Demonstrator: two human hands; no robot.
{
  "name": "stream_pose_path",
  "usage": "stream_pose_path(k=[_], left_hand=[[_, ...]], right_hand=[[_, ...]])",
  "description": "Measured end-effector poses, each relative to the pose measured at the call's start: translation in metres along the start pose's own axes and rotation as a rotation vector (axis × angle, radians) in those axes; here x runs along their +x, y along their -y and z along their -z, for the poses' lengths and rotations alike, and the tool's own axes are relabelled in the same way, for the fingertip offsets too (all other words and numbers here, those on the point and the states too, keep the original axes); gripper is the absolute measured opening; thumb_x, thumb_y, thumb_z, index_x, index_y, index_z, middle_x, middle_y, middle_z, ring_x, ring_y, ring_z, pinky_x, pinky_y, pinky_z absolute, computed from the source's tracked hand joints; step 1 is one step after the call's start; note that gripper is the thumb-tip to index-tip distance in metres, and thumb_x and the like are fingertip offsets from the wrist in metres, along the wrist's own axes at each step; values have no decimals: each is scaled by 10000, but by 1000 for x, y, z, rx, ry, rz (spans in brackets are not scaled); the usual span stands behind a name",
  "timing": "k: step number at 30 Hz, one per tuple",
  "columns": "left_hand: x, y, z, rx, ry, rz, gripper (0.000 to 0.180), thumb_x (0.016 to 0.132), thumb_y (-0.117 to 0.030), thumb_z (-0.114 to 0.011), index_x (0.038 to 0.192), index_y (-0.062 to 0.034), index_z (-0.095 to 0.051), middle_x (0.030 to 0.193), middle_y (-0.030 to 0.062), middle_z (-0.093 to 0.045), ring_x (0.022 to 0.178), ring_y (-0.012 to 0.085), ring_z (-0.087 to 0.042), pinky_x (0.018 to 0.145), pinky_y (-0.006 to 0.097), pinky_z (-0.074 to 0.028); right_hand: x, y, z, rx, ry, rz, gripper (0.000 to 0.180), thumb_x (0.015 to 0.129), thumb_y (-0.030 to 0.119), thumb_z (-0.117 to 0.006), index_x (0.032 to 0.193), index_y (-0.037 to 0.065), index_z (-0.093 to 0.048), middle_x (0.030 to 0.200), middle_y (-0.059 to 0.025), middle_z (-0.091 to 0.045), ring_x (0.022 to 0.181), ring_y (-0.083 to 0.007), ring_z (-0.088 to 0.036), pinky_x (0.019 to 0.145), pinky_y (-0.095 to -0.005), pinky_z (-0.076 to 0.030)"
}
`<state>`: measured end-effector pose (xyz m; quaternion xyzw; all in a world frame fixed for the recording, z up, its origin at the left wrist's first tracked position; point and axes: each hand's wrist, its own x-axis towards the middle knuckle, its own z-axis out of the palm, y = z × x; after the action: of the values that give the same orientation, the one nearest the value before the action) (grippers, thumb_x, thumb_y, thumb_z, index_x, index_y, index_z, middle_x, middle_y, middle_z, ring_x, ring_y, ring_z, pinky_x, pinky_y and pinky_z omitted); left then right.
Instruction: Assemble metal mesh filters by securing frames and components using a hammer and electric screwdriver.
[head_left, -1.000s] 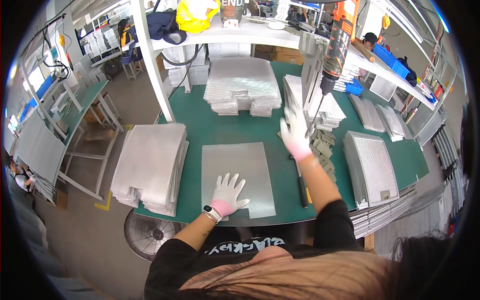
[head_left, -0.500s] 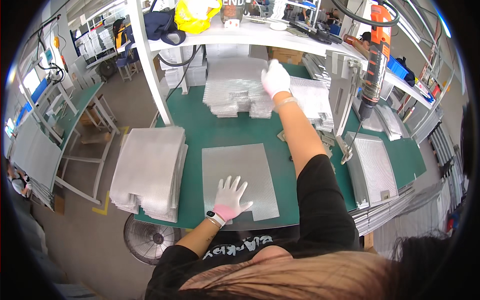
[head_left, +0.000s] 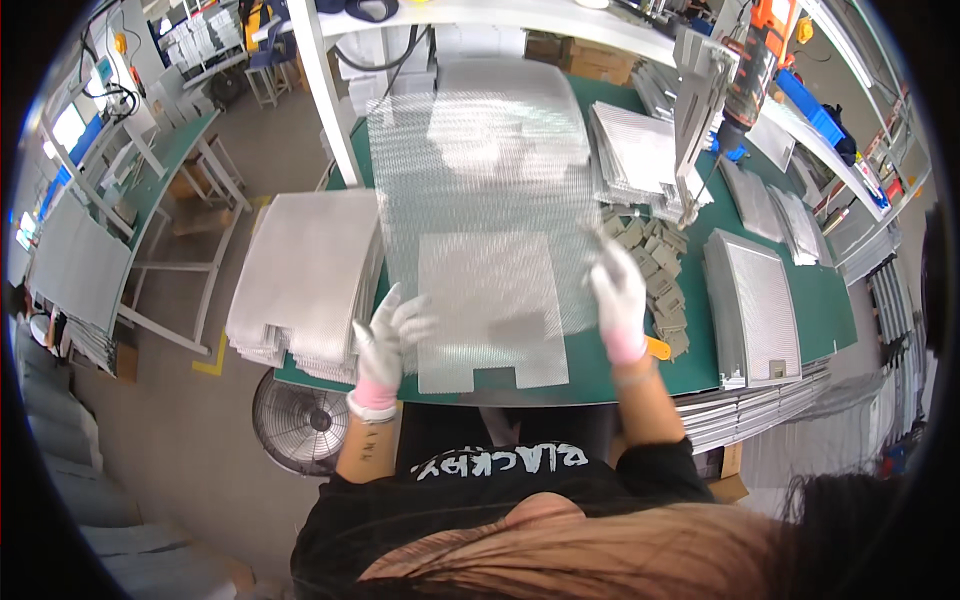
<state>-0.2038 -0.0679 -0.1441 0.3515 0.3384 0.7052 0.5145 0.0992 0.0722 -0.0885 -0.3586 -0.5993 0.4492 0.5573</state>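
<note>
A thin see-through metal mesh sheet [head_left: 480,195] hangs tilted over the green table, blurred by motion. At its right edge, my white-gloved right hand [head_left: 620,300] pinches it. My left hand [head_left: 385,345], also gloved, is by the sheet's lower left edge with its fingers apart; I cannot tell whether it touches the sheet. Beneath lies a smaller flat mesh panel [head_left: 490,320] with a notch in its near edge. The raised sheet partly covers the stack of mesh sheets [head_left: 510,80] at the back.
Left of the hands stands a stack of notched mesh panels [head_left: 305,250]. Small metal plates [head_left: 655,265] and an orange handle [head_left: 657,348] lie on the right. Farther right are framed mesh panels [head_left: 755,310] and a hanging electric screwdriver [head_left: 742,105]. A floor fan [head_left: 300,420] stands below.
My right hand has come back from the rear stack toward me, bringing a mesh sheet. My left hand has lifted off the flat panel and moved left. The view has tilted.
</note>
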Motion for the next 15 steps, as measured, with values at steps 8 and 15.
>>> stream_pose_path(k=[8,15], left_hand=[[-26,18,-22,1406,-187,84,812,776,-282,-791,1432,-15,-395,1025,213,-680,916,304,-690,791,360,-545],[-11,45,-7,1448,-192,88,817,797,-298,-779,1439,11,-378,1120,246,-660,1016,394,-654,863,414,-525]], right_hand=[[-94,-49,-1,-689,158,-6,382,825,100,-716,1181,-17,-642,1131,-171,-676,1050,-301,-661,922,-347,-514],[-100,-79,0,-741,126,7,446,799,149,-734,1207,0,-634,1146,-168,-671,1057,-314,-653,915,-355,-515]])
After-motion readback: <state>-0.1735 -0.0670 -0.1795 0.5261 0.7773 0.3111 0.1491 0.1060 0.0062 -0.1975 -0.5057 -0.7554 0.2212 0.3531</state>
